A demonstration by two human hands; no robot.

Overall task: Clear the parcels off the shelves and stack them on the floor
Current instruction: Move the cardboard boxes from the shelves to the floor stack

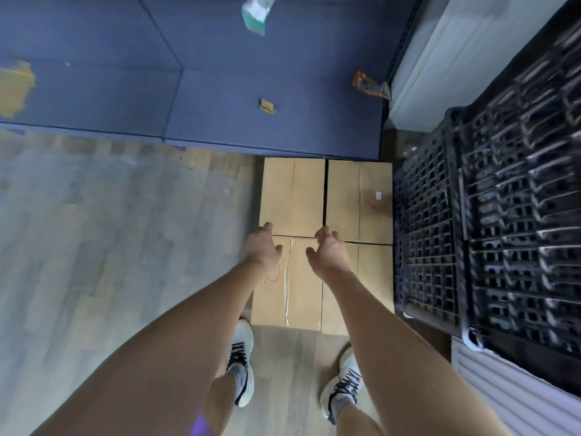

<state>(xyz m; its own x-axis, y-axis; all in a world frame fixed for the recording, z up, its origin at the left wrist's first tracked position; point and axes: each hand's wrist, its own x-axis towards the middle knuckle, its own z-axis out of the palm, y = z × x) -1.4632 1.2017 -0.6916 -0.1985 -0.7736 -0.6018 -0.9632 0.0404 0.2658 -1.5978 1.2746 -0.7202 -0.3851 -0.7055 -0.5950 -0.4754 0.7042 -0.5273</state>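
Several brown cardboard parcels lie flat on the wooden floor in a block: a far-left parcel, a far-right parcel, a near-left parcel and a near-right parcel. My left hand and my right hand hang above the middle of the block with loosely curled fingers, and neither holds anything. No shelf is in view.
Black plastic lattice crates stand right of the parcels. A blue mat lies beyond them, with scraps and wrappers on it. My two feet in white trainers stand just before the block. Wooden floor stretches left.
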